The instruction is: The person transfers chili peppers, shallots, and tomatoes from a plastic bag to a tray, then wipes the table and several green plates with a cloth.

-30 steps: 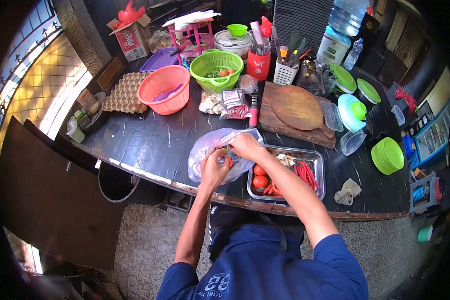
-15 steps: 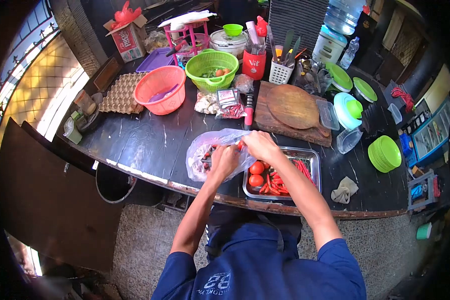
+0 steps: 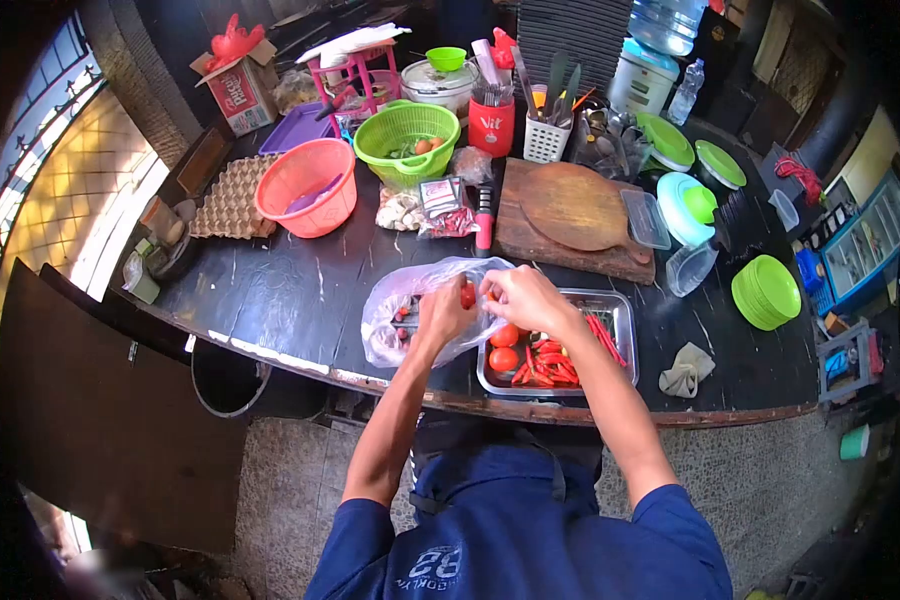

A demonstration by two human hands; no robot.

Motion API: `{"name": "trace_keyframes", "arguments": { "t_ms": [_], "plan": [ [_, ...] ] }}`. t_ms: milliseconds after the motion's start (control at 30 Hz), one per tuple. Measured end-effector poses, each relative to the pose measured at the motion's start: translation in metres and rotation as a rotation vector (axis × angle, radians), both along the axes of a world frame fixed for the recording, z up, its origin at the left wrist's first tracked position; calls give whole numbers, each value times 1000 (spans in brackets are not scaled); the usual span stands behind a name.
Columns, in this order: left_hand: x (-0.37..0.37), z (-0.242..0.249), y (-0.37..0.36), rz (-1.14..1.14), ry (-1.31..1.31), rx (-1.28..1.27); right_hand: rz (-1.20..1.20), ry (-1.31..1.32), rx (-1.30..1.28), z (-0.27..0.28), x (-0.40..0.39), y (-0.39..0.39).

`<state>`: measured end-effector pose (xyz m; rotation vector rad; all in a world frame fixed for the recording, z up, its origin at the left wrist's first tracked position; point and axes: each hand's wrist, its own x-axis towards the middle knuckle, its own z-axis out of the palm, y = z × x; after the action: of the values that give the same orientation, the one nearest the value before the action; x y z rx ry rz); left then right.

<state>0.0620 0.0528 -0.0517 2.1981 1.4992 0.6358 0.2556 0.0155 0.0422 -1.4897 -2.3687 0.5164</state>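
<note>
A clear plastic bag [image 3: 378, 330] lies on the black counter, with small dark red pieces visible inside. My left hand [image 3: 444, 315] reaches into its mouth, closed on a round red tomato [image 3: 467, 294]. At the bag's right rim, my right hand [image 3: 526, 300] has thumb and fingers drawn together; what is between them is too small to make out. Just below that hand is a metal tray [image 3: 630, 340] with red chilies [image 3: 550, 368] and tomatoes [image 3: 503, 359], partly covered by my right forearm.
Behind the bag stand a pink basket [image 3: 315, 220], a green colander [image 3: 370, 150] and a wooden cutting board [image 3: 530, 235]. An egg tray [image 3: 232, 200] is at left. Green plates [image 3: 767, 292] and a crumpled cloth [image 3: 686, 370] lie at right.
The view has shifted slightly. My right hand's fingers have come away from the left hand a little, and the red tomato now shows more plainly by my left fingers.
</note>
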Motion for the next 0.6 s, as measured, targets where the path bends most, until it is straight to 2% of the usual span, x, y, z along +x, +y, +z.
{"name": "trace_keyframes", "arguments": {
  "t_ms": [67,100,167,233,300,367,400,433,467,500,533,600],
  "plan": [
    [-4,15,-11,77,-45,-37,-49,372,-113,5,11,-12],
    [-12,6,-7,54,-99,38,-64,368,-120,10,19,-22],
    [-25,25,-16,35,-177,-28,-190,447,-239,21,37,-46],
    [-42,9,-22,104,-217,51,-245,364,-234,10,55,-65],
    [-51,1,-31,176,-247,137,-237,139,-268,-15,70,-79],
    [-51,20,-44,202,-370,8,-256,131,-312,-18,70,-86],
    [-46,41,-54,220,-393,-133,-273,78,-280,-20,70,-87],
    [-42,45,-61,224,-392,-133,-287,27,-249,-23,68,-90],
    [-38,45,-68,168,-486,-118,-283,94,-134,-26,66,-93],
    [-32,48,-75,112,-579,-104,-279,96,-136,-26,61,-93],
    [-22,59,-84,40,-575,-19,-308,230,-121,-25,54,-93],
    [-5,61,-96,-38,-521,-11,-308,514,-158,-27,36,-95]
  ]
}}
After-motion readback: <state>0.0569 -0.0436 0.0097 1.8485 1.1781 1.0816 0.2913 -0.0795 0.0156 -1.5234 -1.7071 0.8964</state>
